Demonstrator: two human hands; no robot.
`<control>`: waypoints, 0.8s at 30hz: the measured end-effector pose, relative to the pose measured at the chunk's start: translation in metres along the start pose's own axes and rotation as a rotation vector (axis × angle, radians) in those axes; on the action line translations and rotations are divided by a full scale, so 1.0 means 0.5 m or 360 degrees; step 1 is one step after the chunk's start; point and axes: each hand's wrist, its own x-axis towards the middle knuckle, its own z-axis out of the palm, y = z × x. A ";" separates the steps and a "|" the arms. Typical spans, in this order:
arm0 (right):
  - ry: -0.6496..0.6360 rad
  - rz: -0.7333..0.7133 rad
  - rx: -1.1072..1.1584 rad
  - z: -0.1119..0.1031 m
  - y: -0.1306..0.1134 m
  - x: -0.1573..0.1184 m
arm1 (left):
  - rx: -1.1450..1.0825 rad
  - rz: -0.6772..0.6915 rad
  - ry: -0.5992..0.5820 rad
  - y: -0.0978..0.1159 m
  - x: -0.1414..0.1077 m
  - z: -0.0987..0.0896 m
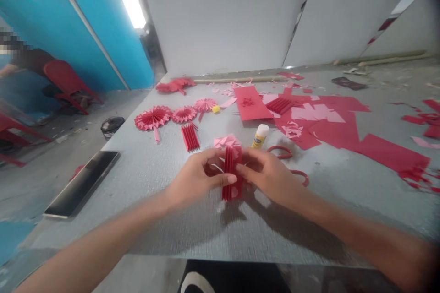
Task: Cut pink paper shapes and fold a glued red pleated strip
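Observation:
Between my two hands is a red pleated paper strip (pixel 228 192), upright just above the table, its right end a flatter panel with pale marks. My left hand (pixel 202 171) grips the folded side with the thumb in front. On the other side, my right hand (pixel 264 169) pinches the flatter panel's edge. Behind the strip lies a pink folded paper (pixel 227 141). A glue stick (pixel 260 136) with a white cap stands near my right fingers. Red-handled scissors (pixel 299 175) are partly hidden by my right hand. Another red pleated paper (pixel 190 137) rests beyond my left hand.
Paper fans (pixel 153 118) and a small yellow piece (pixel 216 109) lie at the back left. Red paper sheets (pixel 337 123) and scraps cover the right side. A phone (pixel 82 185) lies at the left edge. A person sits by a red chair (pixel 68 80) beyond.

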 end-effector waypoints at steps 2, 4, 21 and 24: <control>0.0007 0.0018 0.0039 -0.003 -0.005 -0.001 | -0.0029 0.0002 0.0003 0.000 0.003 -0.001; 0.0004 0.0029 0.0052 -0.004 -0.011 -0.003 | -0.0052 -0.0009 0.0035 -0.001 0.004 -0.001; -0.0047 0.0008 -0.0169 0.004 -0.024 -0.016 | -0.0430 -0.0061 0.0065 -0.017 0.004 0.001; 0.0029 -0.0028 -0.0257 0.002 -0.025 -0.013 | -0.0417 -0.0066 0.0063 -0.012 0.003 0.003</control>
